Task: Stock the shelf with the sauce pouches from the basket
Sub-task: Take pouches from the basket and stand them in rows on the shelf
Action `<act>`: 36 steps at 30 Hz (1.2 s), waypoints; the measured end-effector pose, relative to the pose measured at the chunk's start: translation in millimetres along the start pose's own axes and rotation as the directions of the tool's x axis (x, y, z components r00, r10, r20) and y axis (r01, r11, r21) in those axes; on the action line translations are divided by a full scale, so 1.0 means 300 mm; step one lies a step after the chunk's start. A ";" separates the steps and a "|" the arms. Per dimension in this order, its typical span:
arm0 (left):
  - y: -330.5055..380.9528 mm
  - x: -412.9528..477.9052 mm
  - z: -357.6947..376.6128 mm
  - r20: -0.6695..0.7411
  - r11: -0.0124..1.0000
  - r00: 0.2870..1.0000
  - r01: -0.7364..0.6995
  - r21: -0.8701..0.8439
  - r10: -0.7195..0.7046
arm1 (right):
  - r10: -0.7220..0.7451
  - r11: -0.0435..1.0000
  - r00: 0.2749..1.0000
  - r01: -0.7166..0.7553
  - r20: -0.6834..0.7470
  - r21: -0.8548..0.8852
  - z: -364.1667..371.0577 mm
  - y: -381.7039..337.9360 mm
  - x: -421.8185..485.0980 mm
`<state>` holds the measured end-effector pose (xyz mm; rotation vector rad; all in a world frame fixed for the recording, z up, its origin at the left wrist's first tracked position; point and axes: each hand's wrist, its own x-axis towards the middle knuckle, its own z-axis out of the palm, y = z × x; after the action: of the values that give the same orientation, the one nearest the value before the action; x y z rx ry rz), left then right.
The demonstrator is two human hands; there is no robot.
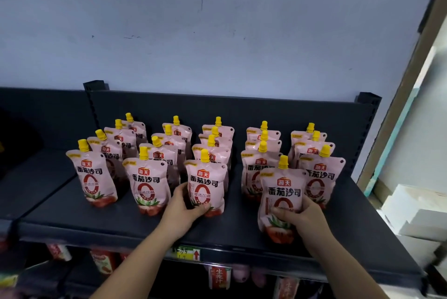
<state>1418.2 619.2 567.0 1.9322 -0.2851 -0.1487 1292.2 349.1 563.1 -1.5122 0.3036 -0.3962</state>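
In the lower centre of the frame, the left hand (187, 204) curls fingers and thumb round the lower part of the front tomato sauce pouch (205, 182) of the middle column, which stands upright on the dark shelf (237, 233). At lower right, the right hand (300, 216) grips a second pouch (283, 189) low on its body. This one is upright near the shelf's front edge, just ahead of the fourth column. The other yellow-capped pouches (150, 177) stand in five columns.
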 end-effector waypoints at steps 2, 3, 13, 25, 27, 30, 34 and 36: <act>0.024 -0.058 0.012 -0.089 1.000 0.996 0.000 0.021 0.002 | 0.008 1.000 1.000 -0.008 0.003 0.021 0.004 -0.001 0.001; 0.033 -0.098 0.026 -0.136 0.999 0.991 0.001 0.043 0.005 | 0.011 0.999 1.000 -0.011 0.005 0.034 0.005 -0.003 0.001; 0.227 -0.206 0.218 0.255 0.946 0.933 -0.187 -0.263 0.255 | -0.025 0.988 0.997 0.013 0.079 0.155 0.021 -0.108 0.011; 0.276 -0.114 0.306 0.637 0.705 0.770 0.463 -0.537 -0.021 | 0.143 0.957 0.957 -0.069 0.252 -0.280 -0.092 -0.289 -0.043; 0.298 -0.110 0.291 0.609 0.706 0.794 0.431 -0.562 0.001 | 0.112 0.914 0.944 0.026 0.312 -0.405 -0.112 -0.290 -0.076; 0.338 -0.102 0.271 0.610 0.747 0.791 0.374 -0.549 0.053 | 0.035 0.887 0.918 0.153 0.395 -0.436 -0.083 -0.273 -0.107; 0.370 -0.091 0.248 0.656 0.835 0.747 0.290 -0.468 0.109 | -0.090 0.827 0.917 0.286 0.389 -0.484 -0.056 -0.271 -0.130; 0.368 -0.091 0.235 0.677 0.859 0.722 0.249 -0.448 0.144 | -0.133 0.789 0.907 0.341 0.400 -0.510 -0.063 -0.259 -0.144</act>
<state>1361.1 524.6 642.7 1.2674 -0.6187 -0.9234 1240.2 349.7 637.8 -2.1972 -0.0710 -0.2364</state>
